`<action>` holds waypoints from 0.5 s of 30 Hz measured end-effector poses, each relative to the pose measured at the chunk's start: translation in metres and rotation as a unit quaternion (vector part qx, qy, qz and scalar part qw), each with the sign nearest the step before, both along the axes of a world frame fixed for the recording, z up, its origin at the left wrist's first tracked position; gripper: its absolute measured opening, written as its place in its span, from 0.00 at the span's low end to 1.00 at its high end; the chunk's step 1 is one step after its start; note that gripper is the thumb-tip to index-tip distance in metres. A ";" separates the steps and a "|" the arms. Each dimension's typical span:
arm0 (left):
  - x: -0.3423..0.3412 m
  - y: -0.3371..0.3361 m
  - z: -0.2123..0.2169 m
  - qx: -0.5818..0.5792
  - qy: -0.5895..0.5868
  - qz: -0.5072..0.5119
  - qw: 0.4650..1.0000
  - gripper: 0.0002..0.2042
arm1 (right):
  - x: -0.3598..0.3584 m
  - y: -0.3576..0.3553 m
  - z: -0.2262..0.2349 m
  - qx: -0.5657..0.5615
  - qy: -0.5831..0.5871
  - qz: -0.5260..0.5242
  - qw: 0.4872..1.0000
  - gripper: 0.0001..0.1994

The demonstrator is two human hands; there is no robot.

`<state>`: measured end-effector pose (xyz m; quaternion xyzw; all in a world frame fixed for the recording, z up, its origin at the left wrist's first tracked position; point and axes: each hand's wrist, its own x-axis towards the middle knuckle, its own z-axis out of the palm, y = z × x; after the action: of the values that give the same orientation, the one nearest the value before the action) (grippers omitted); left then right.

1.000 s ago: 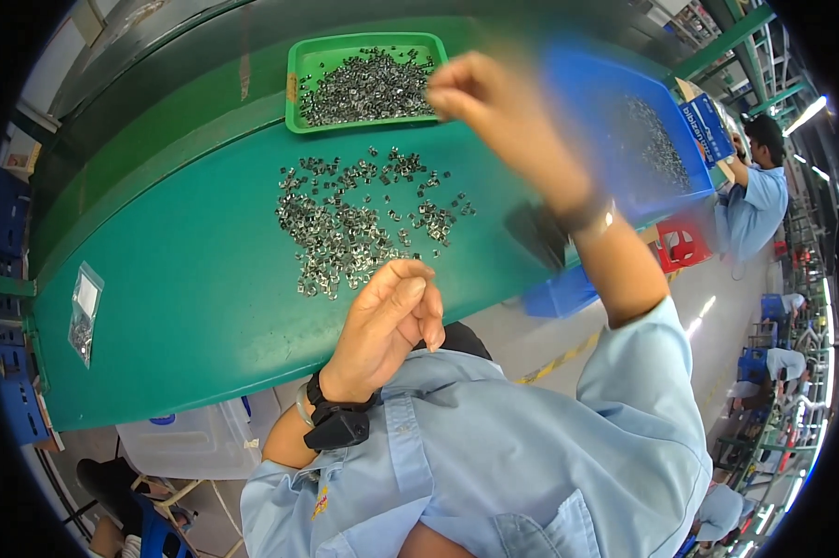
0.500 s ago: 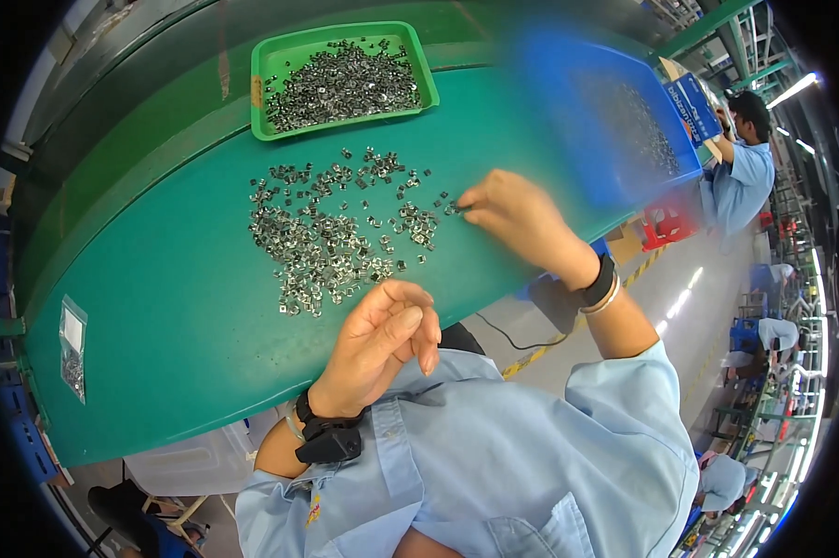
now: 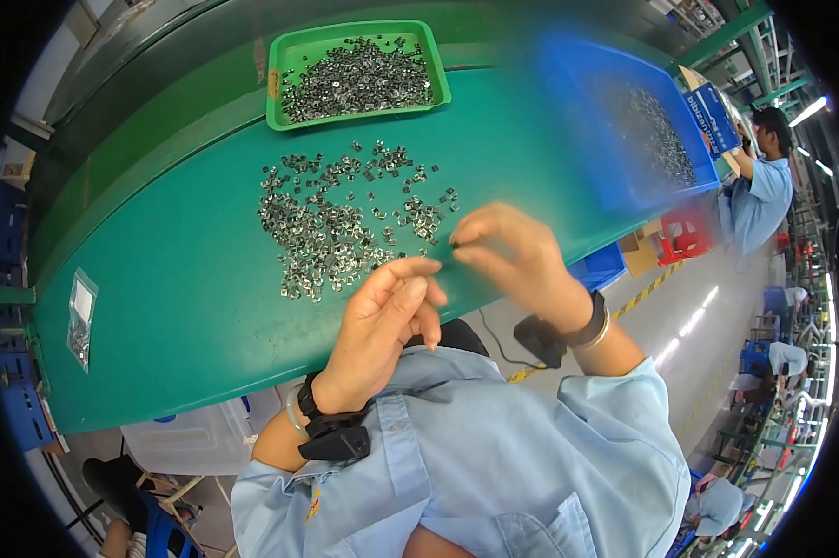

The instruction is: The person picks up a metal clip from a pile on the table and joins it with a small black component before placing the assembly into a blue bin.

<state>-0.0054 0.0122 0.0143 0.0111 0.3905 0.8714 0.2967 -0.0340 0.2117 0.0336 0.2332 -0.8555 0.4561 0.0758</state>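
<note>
Small square metal parts, silvery and black, lie in a loose spread on the green tabletop. Just right of them, my right hand is closed in a pinch on a small dark part at its fingertips. My left hand is at the near edge of the spread, its fingers curled in and the thumb laid against them. Whatever the left fingers may hold is hidden. A narrow gap separates the two hands.
A green tray heaped with similar parts stands at the back. At the right is a blue bin with more parts. A clear plastic bag lies at the left. A co-worker stands beyond the bin, near a blue box.
My right hand has moved back from the spread toward my left hand, with a small dark part pinched in it. The left hand has kept nearly the same place and shape.
</note>
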 end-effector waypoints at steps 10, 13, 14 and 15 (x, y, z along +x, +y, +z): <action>0.006 0.004 -0.002 -0.082 0.106 0.045 0.990 0.12 | 0.016 -0.024 -0.014 -0.078 0.093 0.012 0.993 0.13; 0.007 0.002 -0.002 -0.082 0.108 0.045 0.990 0.12 | 0.017 -0.023 -0.013 -0.038 0.122 0.010 0.992 0.14; 0.007 0.002 -0.001 -0.077 0.101 0.045 0.991 0.12 | 0.017 -0.022 -0.012 -0.018 0.136 0.009 0.990 0.14; 0.007 0.002 -0.001 -0.071 0.094 0.044 0.992 0.12 | 0.017 -0.022 -0.013 -0.019 0.137 0.008 0.990 0.14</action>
<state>0.0014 0.0140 0.0135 0.0548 0.4779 0.8487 0.2198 -0.0169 0.1899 0.0210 0.2994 -0.8263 0.4363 0.1931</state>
